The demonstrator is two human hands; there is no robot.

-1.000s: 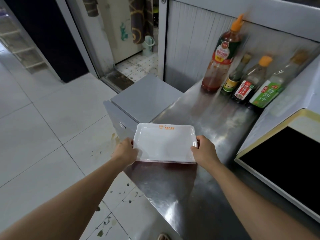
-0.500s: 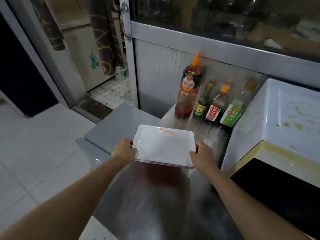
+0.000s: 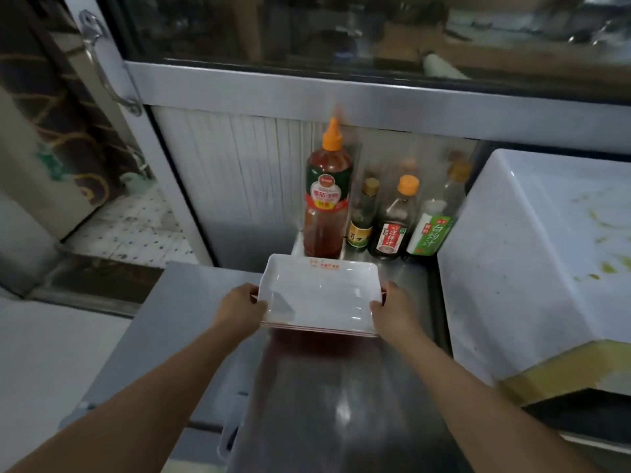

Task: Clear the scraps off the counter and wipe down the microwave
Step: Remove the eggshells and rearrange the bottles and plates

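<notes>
Both hands grip a stack of white trays (image 3: 317,295) w/ red undersides, left hand (image 3: 240,307) on its left edge & right hand (image 3: 396,310) on its right, over the steel counter (image 3: 341,404), near 4 sauce bottles, stained microwave (image 3: 532,254) at right.

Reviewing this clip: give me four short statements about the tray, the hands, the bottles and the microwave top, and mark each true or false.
1. Both hands hold the white tray, left hand and right hand at opposite ends. True.
2. The tallest bottle has a green cap. False: its cap is orange.
3. The microwave top shows yellowish stains. True.
4. Two bottles stand at the back of the counter. False: four stand there.
</notes>
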